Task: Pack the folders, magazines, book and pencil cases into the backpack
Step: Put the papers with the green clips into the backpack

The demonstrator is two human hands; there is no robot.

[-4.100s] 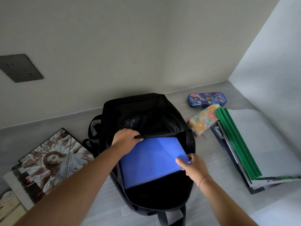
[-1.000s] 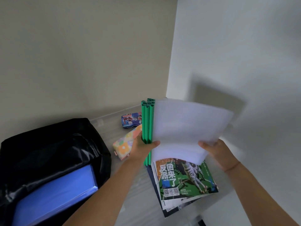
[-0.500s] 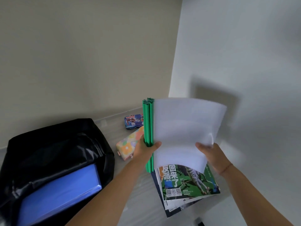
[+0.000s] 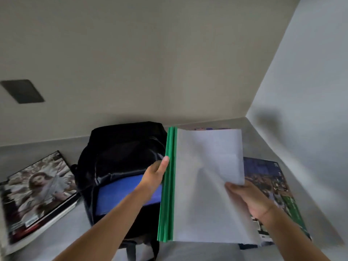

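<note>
I hold a stack of clear folders with green spines (image 4: 205, 185) in the air, just right of the open black backpack (image 4: 120, 157). My left hand (image 4: 155, 175) grips the green spine edge. My right hand (image 4: 244, 196) holds the folders' right edge. A blue folder (image 4: 120, 194) sits inside the backpack. A green-covered magazine (image 4: 271, 187) lies on the table under the folders at the right. A magazine with a woman on its cover (image 4: 35, 193) lies left of the backpack. The folders hide the pencil cases.
The grey table (image 4: 56, 242) meets a beige wall behind and a white wall (image 4: 310, 91) close on the right. A dark socket plate (image 4: 22, 91) sits on the back wall at the left.
I have carried the green-spined folders leftward from over the right magazine pile to beside the backpack's opening. Both hands keep their hold. The view has swung left.
</note>
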